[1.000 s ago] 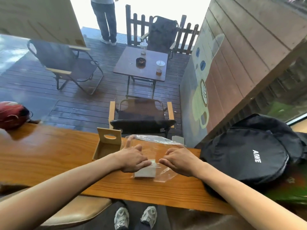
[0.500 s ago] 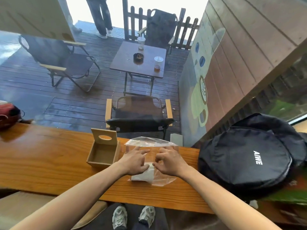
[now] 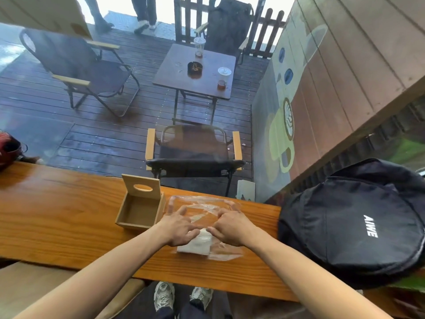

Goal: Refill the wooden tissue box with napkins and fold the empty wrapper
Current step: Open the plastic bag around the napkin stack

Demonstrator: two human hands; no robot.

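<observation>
Both hands, left (image 3: pixel 179 230) and right (image 3: pixel 231 227), pinch the wrapper (image 3: pixel 203 209) over the napkins (image 3: pixel 195 244) on the worktop (image 3: pixel 57 217), beside the empty box (image 3: pixel 140 211). Risk: thin film tears unevenly or napkins spill.

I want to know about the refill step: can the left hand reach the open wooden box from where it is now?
Probably yes. The left hand rests on the wrapper, right beside the wooden box, whose lid stands open, and nothing lies between them.
</observation>
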